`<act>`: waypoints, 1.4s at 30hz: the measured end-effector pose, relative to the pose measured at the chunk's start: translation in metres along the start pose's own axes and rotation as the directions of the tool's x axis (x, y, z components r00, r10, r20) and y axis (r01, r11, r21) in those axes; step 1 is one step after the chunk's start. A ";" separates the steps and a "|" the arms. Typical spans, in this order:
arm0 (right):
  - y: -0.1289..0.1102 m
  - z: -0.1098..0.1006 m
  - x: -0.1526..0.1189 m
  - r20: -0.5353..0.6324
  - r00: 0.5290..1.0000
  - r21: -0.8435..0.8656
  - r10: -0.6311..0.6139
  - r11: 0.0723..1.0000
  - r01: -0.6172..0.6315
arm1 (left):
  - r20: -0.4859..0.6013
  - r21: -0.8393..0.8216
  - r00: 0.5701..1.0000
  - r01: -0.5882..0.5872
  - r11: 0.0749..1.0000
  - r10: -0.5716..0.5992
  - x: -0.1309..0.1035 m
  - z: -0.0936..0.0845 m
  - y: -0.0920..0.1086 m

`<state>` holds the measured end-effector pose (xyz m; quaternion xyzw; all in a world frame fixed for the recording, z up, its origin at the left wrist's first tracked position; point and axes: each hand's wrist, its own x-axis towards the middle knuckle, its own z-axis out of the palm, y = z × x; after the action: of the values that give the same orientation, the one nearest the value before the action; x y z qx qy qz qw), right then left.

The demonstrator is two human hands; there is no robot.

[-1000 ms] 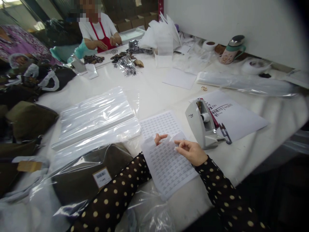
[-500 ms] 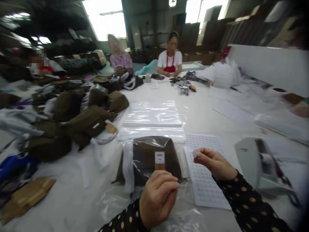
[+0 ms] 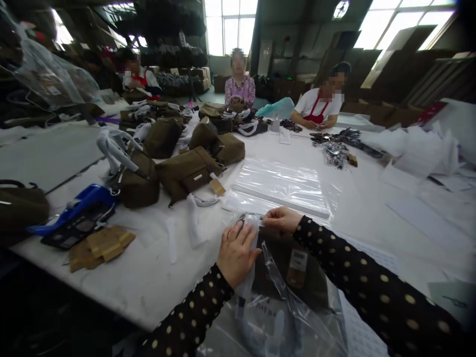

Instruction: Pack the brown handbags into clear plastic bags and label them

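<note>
Stretching across most of the view, the white table (image 3: 141,277) carries everything else; at its far side three other people sit, one in a white top with a red apron (image 3: 319,110), one in a patterned top (image 3: 240,89), one further left (image 3: 138,78); a heap of olive-brown bags (image 3: 186,171) fills the table's left middle, with white straps trailing among them; a stack of clear plastic bags (image 3: 282,186) lies flat just beyond the person's hands; a blue tool (image 3: 80,214) sits near the left edge, with folded brown cardboard tags (image 3: 99,244) just beside it; loose white papers (image 3: 416,153) are piled at the right. Nearest the camera lies a clear bag holding an olive-brown bag (image 3: 293,277), a small label (image 3: 298,259) showing on it; it rests on the table directly under both forearms in dark dotted sleeves. The left hand (image 3: 237,252) lies flat with fingers spread, pressing on the clear bag's upper left part; the right hand (image 3: 282,219) is closed narrow, fingers pinching the top edge of the same clear bag, just beside the left hand's fingertips.
</note>
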<state>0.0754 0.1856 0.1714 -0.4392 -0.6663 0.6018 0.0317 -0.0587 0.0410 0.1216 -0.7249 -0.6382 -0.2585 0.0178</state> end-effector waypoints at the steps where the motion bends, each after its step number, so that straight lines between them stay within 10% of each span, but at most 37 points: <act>1: 0.002 0.001 0.005 0.003 1.000 -0.017 0.021 1.000 -0.021 | 0.000 0.009 1.000 0.000 1.000 0.000 -0.001 0.003 -0.002; 13: 0.020 -0.007 0.019 -0.054 0.979 -0.053 0.199 0.978 -0.202 | -0.026 -0.059 0.999 0.031 0.998 -0.032 -0.008 0.014 -0.013; 25: 0.024 -0.016 0.022 -0.015 0.994 0.092 0.104 0.990 -0.102 | -0.010 -0.058 0.998 0.058 0.997 -0.059 -0.008 0.015 -0.011; 36: 0.024 -0.006 0.032 -0.114 0.975 -0.134 0.189 0.970 -0.204 | -0.011 -0.037 0.998 0.064 0.997 -0.065 -0.007 0.016 -0.010; 42: 0.022 -0.007 0.033 -0.369 0.927 -0.549 0.069 0.788 -0.278 | -0.051 -0.107 0.996 0.065 0.992 -0.071 -0.011 0.010 -0.012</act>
<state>0.0712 0.2095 0.1388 -0.5812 -0.7614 0.2822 -0.0522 -0.0670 0.0370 0.1054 -0.6953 -0.6474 -0.3119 -0.0120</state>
